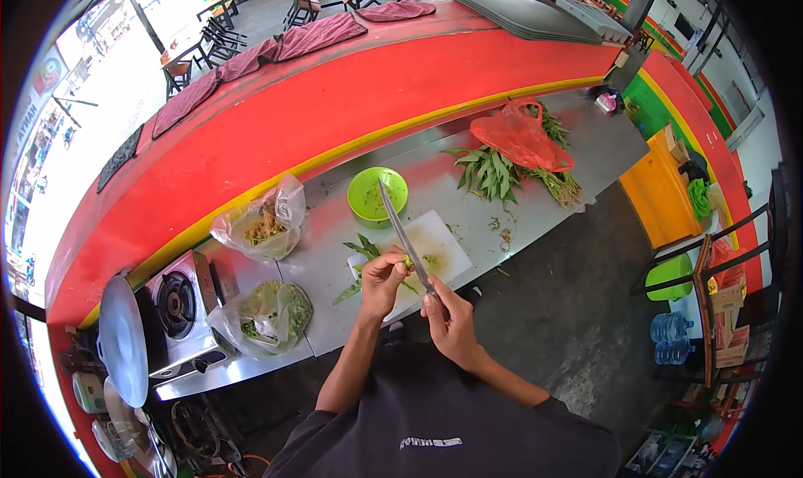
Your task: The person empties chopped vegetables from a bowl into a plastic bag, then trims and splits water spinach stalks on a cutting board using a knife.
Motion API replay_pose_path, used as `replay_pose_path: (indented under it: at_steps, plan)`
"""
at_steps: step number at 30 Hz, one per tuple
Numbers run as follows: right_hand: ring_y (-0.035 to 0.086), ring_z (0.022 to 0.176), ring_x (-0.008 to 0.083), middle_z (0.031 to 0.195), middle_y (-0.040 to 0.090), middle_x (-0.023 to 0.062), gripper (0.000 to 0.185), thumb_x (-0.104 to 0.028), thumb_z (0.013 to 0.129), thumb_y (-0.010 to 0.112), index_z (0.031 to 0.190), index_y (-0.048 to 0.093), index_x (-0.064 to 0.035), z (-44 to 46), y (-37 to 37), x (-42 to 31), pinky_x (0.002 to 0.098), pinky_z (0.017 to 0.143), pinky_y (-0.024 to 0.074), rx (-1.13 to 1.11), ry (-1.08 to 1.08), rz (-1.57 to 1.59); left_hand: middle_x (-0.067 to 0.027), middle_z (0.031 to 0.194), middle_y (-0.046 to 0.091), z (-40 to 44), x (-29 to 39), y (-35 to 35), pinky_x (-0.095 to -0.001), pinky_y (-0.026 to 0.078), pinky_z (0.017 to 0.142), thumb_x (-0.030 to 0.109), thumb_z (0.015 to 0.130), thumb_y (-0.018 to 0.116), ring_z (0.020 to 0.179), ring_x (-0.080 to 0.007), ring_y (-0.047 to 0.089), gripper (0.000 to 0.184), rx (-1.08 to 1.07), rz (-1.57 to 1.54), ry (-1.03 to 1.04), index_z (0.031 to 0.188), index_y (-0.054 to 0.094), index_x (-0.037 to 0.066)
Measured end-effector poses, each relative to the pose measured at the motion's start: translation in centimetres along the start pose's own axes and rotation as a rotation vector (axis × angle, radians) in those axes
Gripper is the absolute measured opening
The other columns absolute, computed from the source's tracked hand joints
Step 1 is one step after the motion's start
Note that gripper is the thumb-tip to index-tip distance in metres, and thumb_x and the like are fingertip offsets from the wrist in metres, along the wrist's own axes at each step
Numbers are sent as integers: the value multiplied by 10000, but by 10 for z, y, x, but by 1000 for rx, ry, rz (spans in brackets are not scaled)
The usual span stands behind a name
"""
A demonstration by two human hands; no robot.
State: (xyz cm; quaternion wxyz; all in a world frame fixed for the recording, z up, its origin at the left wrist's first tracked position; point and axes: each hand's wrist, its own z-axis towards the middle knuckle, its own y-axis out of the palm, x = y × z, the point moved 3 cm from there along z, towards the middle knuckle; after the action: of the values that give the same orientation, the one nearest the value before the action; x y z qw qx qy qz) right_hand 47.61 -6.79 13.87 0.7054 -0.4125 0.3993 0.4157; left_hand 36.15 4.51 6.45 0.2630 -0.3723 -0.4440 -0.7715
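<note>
My right hand (452,323) is closed around the handle of a long knife (401,231), its blade pointing up and away from me. My left hand (383,284) pinches a small piece of green vegetable (409,261) beside the blade; its exact kind is too small to tell. Below both hands lies a white cutting board (447,242) with green scraps on it. Long green leaves (364,247) stick out by my left hand, over the board's left side. Behind the board stands a lime-green bowl (361,195) with bits of green inside, and the knife tip reaches across its right part.
Leafy greens (489,173) and a red plastic bag (523,135) lie on the steel table's right part. Clear bags of scraps (266,227) and greens (272,315) sit at left, near a gas stove (180,302). A red wall (335,102) runs behind.
</note>
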Motion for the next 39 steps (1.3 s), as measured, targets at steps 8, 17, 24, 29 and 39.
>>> replay_pose_path:
  at_steps: [8,17,24,29,39]
  plan:
    - [518,562,61,720,630,64,358,-108,1017,564,1331,566,64,-3,2,1,231,529,417,-7,-33,-12,-54,920,613,5,1,-6,-282,454,745,191,992,666,813,-130,541,163,14,-28,31,1010,684,30]
    - [544,572,80,731,626,64,334,-107,1024,557,1307,564,69,15,-6,-4,243,529,424,-39,-40,1,-68,926,641,6,6,-3,-290,506,774,74,944,710,857,-142,612,81,-142,-27,-50,996,701,13]
    - [546,571,94,668,594,63,327,-119,1032,539,1294,557,74,32,-28,17,253,531,426,-99,-83,39,-57,930,629,17,-1,23,-288,491,797,71,967,681,855,-138,597,75,-12,-9,-4,1010,694,11]
    - [525,562,93,660,571,49,323,-108,1034,523,1299,547,75,62,-50,29,256,525,409,-231,-140,47,-37,937,621,34,-12,36,-261,465,790,82,986,659,862,-111,570,85,46,20,73,1014,689,8]
    - [487,544,45,685,604,34,351,-117,1030,547,1327,546,71,86,-103,68,226,492,353,-377,-14,183,-12,974,649,32,-40,73,-231,458,688,110,978,678,798,-68,557,138,193,25,7,1076,710,18]
